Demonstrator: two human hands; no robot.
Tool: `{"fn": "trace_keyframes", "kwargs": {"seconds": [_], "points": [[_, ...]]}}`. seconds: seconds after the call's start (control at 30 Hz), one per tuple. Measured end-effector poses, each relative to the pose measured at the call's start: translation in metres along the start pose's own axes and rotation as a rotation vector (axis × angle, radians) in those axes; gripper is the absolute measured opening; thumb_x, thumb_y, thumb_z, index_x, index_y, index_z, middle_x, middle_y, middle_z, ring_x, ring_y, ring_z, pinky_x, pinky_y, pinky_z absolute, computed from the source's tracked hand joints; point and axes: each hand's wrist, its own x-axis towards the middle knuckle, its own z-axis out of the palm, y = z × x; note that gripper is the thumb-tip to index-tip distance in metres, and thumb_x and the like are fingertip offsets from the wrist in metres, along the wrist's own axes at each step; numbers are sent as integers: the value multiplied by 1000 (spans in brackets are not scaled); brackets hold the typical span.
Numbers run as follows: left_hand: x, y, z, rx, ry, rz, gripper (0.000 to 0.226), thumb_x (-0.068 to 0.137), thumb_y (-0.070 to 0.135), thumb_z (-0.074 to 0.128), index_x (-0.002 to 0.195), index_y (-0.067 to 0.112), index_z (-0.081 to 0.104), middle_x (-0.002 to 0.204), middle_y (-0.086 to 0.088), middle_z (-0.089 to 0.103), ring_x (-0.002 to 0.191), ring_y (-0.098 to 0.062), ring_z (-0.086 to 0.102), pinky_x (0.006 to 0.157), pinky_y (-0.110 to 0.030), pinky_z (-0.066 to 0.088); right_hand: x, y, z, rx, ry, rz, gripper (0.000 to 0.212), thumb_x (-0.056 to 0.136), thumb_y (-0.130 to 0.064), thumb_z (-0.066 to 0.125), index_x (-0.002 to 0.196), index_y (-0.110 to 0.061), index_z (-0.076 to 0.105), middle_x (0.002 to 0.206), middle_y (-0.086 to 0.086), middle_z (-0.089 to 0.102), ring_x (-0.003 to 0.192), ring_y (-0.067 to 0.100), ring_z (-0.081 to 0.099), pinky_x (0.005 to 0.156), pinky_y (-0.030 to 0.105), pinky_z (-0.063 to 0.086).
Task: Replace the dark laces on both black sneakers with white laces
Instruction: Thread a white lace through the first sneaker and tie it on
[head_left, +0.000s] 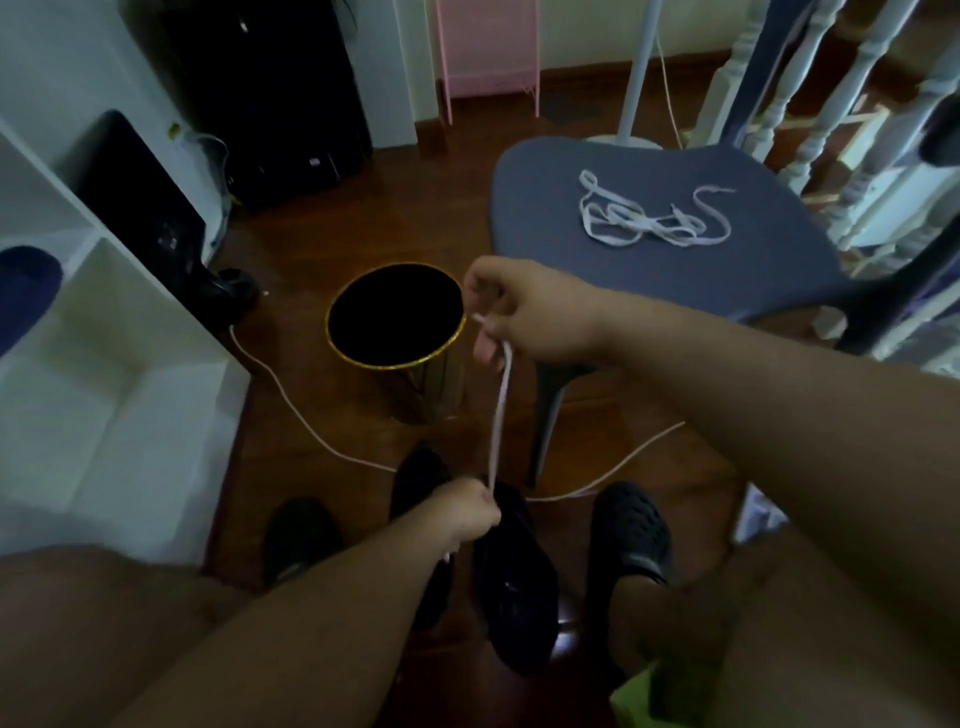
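Two black sneakers lie on the wooden floor between my feet: one (514, 582) just right of my left hand, the other (421, 483) partly hidden behind that hand and forearm. A white lace (500, 410) runs taut between my hands. My right hand (524, 312) pinches its upper end, raised near the bin's rim. My left hand (467, 512) grips the lower part right at the sneaker. A second white lace (649, 218) lies in a loose tangle on the blue chair seat (675, 270).
A black bin with a gold rim (397, 317) stands on the floor ahead. My feet in black clogs (628, 530) (298, 535) flank the sneakers. A white cable (291, 405) crosses the floor. White shelving (104, 364) stands at the left, a stair railing (831, 104) at the right.
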Motion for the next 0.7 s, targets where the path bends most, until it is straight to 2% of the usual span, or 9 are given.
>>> {"fn": "trace_keyframes", "kwargs": {"seconds": [0.1,0.13,0.23,0.27,0.33,0.4,0.53,0.63,0.7], "points": [[25,-29,47,70,-93,-49,16,104,26,56,98,16,68,103,-5,67,82,-29,64,71,-38,55,0,26,32,-250,-124,5,24,95,-6,61,107,-24,48,95,-3,78,93,16,70,83,35,54],[28,-36,58,138,-117,-54,9,104,22,54,102,22,63,108,-3,63,81,-28,61,69,-38,52,-1,35,45,-330,-153,17,25,93,-10,65,109,-23,51,100,-3,76,97,18,68,86,37,54],[26,-49,80,280,-62,-39,31,103,19,54,132,32,52,121,-2,59,87,-21,61,72,-37,53,-2,60,69,-458,-242,69,17,92,-14,65,100,-27,59,104,-3,73,101,24,67,88,39,55],[24,-52,84,291,-11,-20,31,104,24,56,133,31,49,118,-1,60,89,-20,61,73,-37,53,-2,66,71,-470,-267,94,15,93,-13,62,97,-27,62,100,-5,72,101,24,67,87,37,55],[26,-53,90,307,68,19,23,103,25,57,123,30,47,108,1,60,91,-22,63,72,-38,53,0,75,68,-446,-282,150,17,95,-9,57,97,-23,67,93,-11,72,98,18,69,86,34,56],[26,-51,90,306,102,26,21,102,16,54,112,32,44,99,2,59,89,-23,64,66,-39,51,4,81,64,-356,-269,198,22,95,-7,55,96,-25,68,91,-12,76,94,12,71,89,36,58],[26,-42,77,126,185,68,25,95,22,56,107,36,38,88,3,59,68,-19,57,53,-32,41,13,84,57,-273,-295,209,18,102,-15,56,89,-24,65,83,-12,78,87,13,73,89,38,59],[21,-33,52,18,248,110,15,94,31,57,105,35,49,89,4,61,77,-23,63,61,-35,50,12,70,50,-241,-325,157,19,103,-16,55,88,-23,64,78,-9,78,84,21,71,82,38,55],[13,-31,26,-38,255,100,12,93,36,58,105,38,59,94,8,64,86,-19,65,73,-36,56,11,55,44,-237,-309,117,14,104,-16,56,94,-17,67,81,-6,78,78,14,69,75,32,52]]}}
